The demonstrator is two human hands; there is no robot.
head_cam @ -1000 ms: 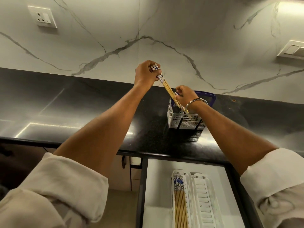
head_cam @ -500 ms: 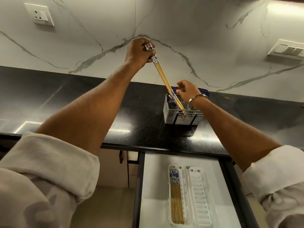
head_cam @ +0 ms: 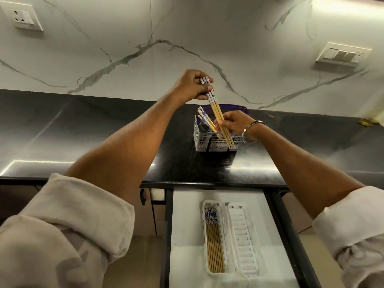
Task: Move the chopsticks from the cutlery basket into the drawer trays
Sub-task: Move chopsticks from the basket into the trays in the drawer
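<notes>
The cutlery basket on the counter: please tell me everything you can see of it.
The cutlery basket is a small light-grey box of plastic lattice with a dark blue handle at its back. It stands upright on the black counter, behind the open drawer. Chopsticks with blue-and-white tops lean out of it. The right hand reaches into its top, gripping chopsticks.

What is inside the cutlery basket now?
A few chopsticks lean inside the cutlery basket. The right hand covers part of the inside, so the exact count stays unclear.
</notes>
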